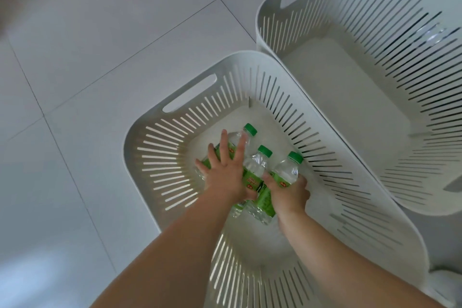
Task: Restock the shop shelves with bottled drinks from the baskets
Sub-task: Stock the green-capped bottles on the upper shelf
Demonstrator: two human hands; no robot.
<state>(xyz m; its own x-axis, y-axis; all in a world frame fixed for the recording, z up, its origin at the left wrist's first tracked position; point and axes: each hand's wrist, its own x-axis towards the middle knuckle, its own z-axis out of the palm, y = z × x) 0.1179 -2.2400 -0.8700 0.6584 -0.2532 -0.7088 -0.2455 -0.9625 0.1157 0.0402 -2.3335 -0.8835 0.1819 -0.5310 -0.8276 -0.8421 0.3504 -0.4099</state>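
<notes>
Left hand [226, 170] lay spread over one bottle [240, 137]; right hand [290, 192] grasped another bottle [287, 172], lower centre, inside near basket [160, 147]. Step: pickup. Next, likely: firm grip, lift clear.

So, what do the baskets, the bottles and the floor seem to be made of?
The near basket and the far basket look like moulded off-white plastic with a matt finish: thin slotted walls, cut-out handles. The bottles seem clear thin plastic, glossy and ribbed, with green caps and green labels. The floor looks like pale glazed tiles, judging by the grout lines and soft sheen.
</notes>
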